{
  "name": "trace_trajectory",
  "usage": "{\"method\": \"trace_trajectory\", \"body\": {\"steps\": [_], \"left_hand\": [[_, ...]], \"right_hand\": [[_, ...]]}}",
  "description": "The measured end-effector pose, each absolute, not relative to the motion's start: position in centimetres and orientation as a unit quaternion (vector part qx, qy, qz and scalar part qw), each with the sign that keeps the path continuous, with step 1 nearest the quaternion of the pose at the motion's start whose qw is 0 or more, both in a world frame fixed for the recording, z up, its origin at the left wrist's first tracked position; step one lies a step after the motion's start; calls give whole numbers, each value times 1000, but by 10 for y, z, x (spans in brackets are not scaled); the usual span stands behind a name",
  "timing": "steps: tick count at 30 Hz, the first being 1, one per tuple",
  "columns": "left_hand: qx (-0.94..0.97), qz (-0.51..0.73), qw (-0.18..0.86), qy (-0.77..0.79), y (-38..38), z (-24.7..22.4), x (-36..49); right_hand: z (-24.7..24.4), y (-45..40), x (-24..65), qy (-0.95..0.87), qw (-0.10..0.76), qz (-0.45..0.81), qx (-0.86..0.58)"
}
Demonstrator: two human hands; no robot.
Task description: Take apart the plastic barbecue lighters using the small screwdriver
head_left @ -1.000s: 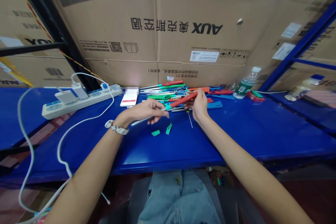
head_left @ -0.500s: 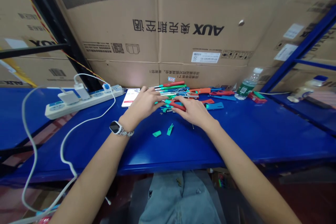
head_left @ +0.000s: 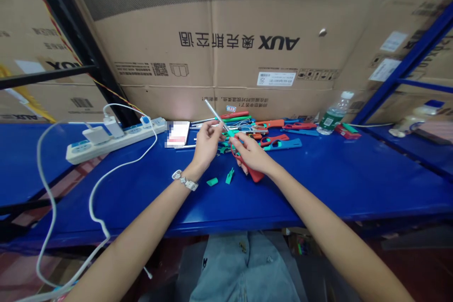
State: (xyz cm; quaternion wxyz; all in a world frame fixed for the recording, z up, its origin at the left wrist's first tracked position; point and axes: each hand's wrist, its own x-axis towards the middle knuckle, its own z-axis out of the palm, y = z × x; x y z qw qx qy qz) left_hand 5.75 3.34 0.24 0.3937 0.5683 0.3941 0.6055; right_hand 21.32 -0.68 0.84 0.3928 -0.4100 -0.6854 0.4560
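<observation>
In my right hand (head_left: 253,153) is a red long-nosed lighter (head_left: 255,174) with a green collar. The fingers wrap its handle, and its metal tube (head_left: 213,111) points up and to the left. My left hand (head_left: 207,141) has its fingertips closed at the tube, near the collar; the exact contact is partly hidden. Behind both hands lies a pile of similar lighters, among them a blue lighter (head_left: 288,144) and an orange lighter (head_left: 274,123). Two small green plastic pieces, a cap-like piece (head_left: 212,182) and a pronged piece (head_left: 230,176), rest on the blue table in front.
A white power strip (head_left: 92,151) with plugged-in chargers and a trailing white cable (head_left: 92,193) is at the left. A white card (head_left: 180,132) lies beside the pile. At the right stand a water bottle (head_left: 331,115) and a red box (head_left: 347,133). Cardboard (head_left: 226,4) walls the back.
My right hand has drawn the red lighter from the pile toward me and tilted its tube upward. My left hand has turned and closed at the tube. The green pieces stay put.
</observation>
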Motion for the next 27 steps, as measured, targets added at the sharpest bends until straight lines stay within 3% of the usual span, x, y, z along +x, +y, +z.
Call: {"method": "trace_trajectory", "body": {"steps": [6,27], "left_hand": [[548,584,493,340,29,8,56],[536,550,555,320,24,7,57]], "right_hand": [[15,-5,207,-617,423,548,-374],[8,0,210,-586,454,566,-360]]}}
